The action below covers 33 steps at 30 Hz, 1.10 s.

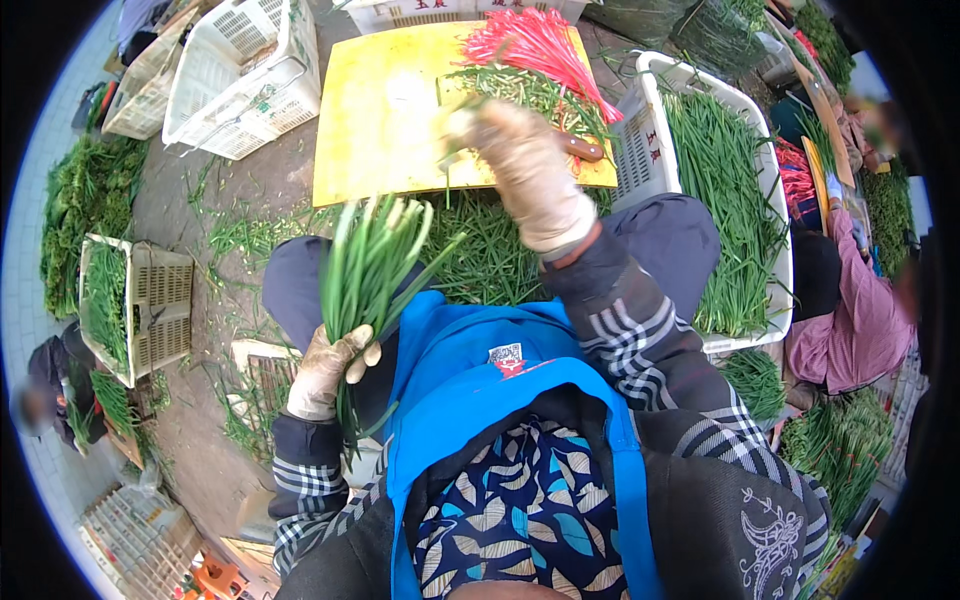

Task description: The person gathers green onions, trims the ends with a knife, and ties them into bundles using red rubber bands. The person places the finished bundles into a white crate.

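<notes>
My left hand (330,371), in a pale, soiled glove, is closed around a bunch of green leafy stalks (367,270), their whitish ends pointing away from me. Over the right part of a yellow board (375,112) is my gloved right hand (525,165), raised and blurred by motion; whether it holds anything cannot be told. Beyond it, cut stalk trimmings (532,94) lie on the board beside a heap of pink-red plastic ties (532,41). A knife's brown handle (583,147) shows just right of that hand; its blade is mostly hidden.
A white plastic crate of green stalks (720,202) stands at my right. Trimmings (487,247) cover the ground between my knees. Another white crate (247,82) stands beyond the board on the left, and a smaller filled crate (161,307) is farther left. People sit at both sides.
</notes>
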Tool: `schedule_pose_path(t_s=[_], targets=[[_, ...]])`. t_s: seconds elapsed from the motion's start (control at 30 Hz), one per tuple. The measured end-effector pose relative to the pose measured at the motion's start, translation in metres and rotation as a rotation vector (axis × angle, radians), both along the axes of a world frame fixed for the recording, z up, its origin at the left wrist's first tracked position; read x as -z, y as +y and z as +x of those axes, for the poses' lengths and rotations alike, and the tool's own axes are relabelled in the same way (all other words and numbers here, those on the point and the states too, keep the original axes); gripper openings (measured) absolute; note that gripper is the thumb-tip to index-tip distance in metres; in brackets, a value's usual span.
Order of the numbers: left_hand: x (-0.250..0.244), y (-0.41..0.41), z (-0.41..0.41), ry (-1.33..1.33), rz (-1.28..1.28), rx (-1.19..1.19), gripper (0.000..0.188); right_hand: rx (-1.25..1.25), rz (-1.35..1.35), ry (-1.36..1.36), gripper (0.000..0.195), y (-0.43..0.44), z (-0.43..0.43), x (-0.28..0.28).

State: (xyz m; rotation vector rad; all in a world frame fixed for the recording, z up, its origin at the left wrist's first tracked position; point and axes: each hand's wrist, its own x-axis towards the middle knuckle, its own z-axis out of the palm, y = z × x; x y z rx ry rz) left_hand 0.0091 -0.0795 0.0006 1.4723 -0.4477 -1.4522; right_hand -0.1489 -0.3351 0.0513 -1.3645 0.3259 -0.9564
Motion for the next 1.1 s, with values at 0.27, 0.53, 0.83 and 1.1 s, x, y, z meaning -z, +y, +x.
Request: schedule_pose_path(t_s=[0.27,0.53,0.83,1.1], targets=[[0.004,0.012,0.008,0.080,-0.128,-0.220,0.030,-0.418,-0.541,0.723,0.035,-0.033,-0.051,0.031],[-0.009,0.013,0.003,0.039,-0.069,-0.158,0.032,-0.224,-0.717,0.624,0.033,-0.005,-0.005,0.032],[-0.015,0.021,0.000,-0.019,-0.047,-0.128,0.035,0.027,-0.058,0.592,0.025,-0.014,-0.008,0.045],[-0.017,0.011,-0.009,-0.081,-0.006,-0.026,0.028,-0.361,-0.186,0.465,0.027,0.014,0.023,0.047]])
